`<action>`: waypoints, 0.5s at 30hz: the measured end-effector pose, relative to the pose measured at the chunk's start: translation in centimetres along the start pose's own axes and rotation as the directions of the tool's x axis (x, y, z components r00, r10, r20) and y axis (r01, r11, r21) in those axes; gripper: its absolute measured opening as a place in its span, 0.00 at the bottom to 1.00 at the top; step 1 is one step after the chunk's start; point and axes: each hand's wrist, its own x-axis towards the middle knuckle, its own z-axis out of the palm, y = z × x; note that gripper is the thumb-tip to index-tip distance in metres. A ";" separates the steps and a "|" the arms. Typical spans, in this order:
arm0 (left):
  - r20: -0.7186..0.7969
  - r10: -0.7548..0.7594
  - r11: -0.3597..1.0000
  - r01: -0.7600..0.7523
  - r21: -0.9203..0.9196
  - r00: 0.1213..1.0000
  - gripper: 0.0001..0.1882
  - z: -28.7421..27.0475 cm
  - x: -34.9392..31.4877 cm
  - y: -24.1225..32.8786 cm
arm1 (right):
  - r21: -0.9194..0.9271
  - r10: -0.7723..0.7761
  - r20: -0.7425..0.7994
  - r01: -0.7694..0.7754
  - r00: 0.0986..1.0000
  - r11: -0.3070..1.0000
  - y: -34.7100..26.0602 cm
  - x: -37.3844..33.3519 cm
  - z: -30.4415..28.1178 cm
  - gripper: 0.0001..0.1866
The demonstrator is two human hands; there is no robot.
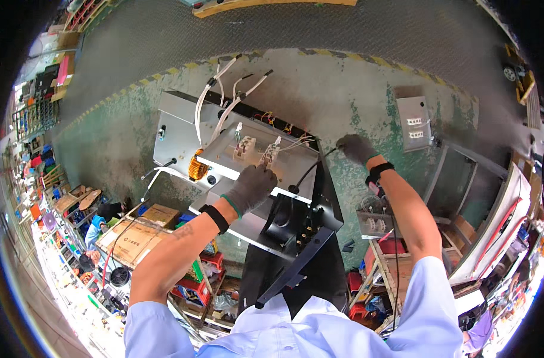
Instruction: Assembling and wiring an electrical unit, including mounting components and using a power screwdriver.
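Note:
A silver metal panel (224,156) carrying two white terminal blocks rests on an open metal cabinet (324,200). My left hand (251,186), in a grey glove, is at the panel beside the right terminal block (270,155). Its fingers are curled, and whatever they hold is hidden. A black cable (309,171) comes out of a round grommet near the panel's right corner and runs up to my right hand (357,149). That hand, also gloved in grey, is closed around the cable off to the cabinet's right.
White cables (201,113) rise from the cabinet's left part, near an orange-wound copper coil (197,166). Another panel with terminal blocks (413,123) lies on the green floor at right. Cardboard boxes (134,238) stand lower left; a wooden cart (376,268) stands lower right.

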 end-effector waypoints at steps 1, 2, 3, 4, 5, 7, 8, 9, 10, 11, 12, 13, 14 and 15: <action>0.049 0.020 1.000 -0.020 0.007 0.999 0.09 -0.6 0.3 -0.3 | -0.101 0.033 -0.026 -0.036 0.999 0.994 0.5 0.0 -0.8 0.09; 0.031 0.012 1.000 -0.012 0.002 0.999 0.09 -1.2 0.7 -0.7 | -0.051 -0.002 -0.090 -0.002 0.996 0.999 1.0 0.1 -1.7 0.09; 0.080 0.053 0.998 -0.055 0.027 0.995 0.09 -1.8 1.1 -1.0 | -0.052 0.099 -0.127 -0.106 0.987 0.993 1.6 -0.1 -2.5 0.08; 0.129 0.094 0.994 -0.100 0.048 0.987 0.10 -2.3 1.5 -1.3 | -0.067 0.207 -0.167 -0.220 0.964 0.973 2.0 -0.2 -3.3 0.07; 0.133 0.099 0.993 -0.106 0.046 0.986 0.10 -2.8 1.8 -1.5 | -0.046 0.205 -0.159 -0.215 0.966 0.976 2.1 -0.1 -3.8 0.07; 0.171 0.145 0.985 -0.158 0.070 0.975 0.09 -3.6 2.3 -1.7 | 0.023 0.213 -0.215 -0.213 0.953 0.977 2.1 0.0 -4.7 0.08; 0.192 0.138 0.987 -0.151 0.060 0.972 0.09 -3.9 2.5 -1.6 | 0.033 0.192 -0.224 -0.189 0.955 0.981 1.9 0.1 -4.9 0.08; 0.124 0.159 0.985 -0.166 0.043 0.979 0.08 -4.0 2.7 -1.5 | 0.044 0.212 -0.258 -0.208 0.943 0.977 1.8 0.2 -5.0 0.09; 0.088 0.180 0.982 -0.184 0.037 0.980 0.07 -4.2 2.9 -1.3 | 0.054 0.244 -0.268 -0.238 0.932 0.970 1.7 0.4 -5.1 0.09; 0.062 0.178 0.984 -0.179 0.023 0.982 0.07 -4.3 3.0 -1.1 | 0.061 0.231 -0.286 -0.223 0.930 0.973 1.6 0.5 -5.1 0.09; 0.061 0.160 0.987 -0.162 0.024 0.985 0.06 -4.3 3.2 -0.8 | 0.115 0.252 -0.274 -0.228 0.928 0.967 1.5 0.7 -5.1 0.10; 0.069 0.157 0.987 -0.159 0.023 0.985 0.05 -4.3 3.4 -0.6 | 0.161 0.291 -0.261 -0.256 0.920 0.953 1.4 0.8 -5.0 0.11; 0.065 0.144 0.989 -0.146 0.024 0.987 0.05 -4.4 3.6 -0.5 | 0.174 0.273 -0.256 -0.234 0.927 0.957 1.4 0.9 -5.0 0.11; 0.085 0.140 0.989 -0.143 0.026 0.987 0.05 -4.4 3.8 -0.5 | 0.226 0.288 -0.275 -0.229 0.917 0.947 1.3 1.0 -5.0 0.11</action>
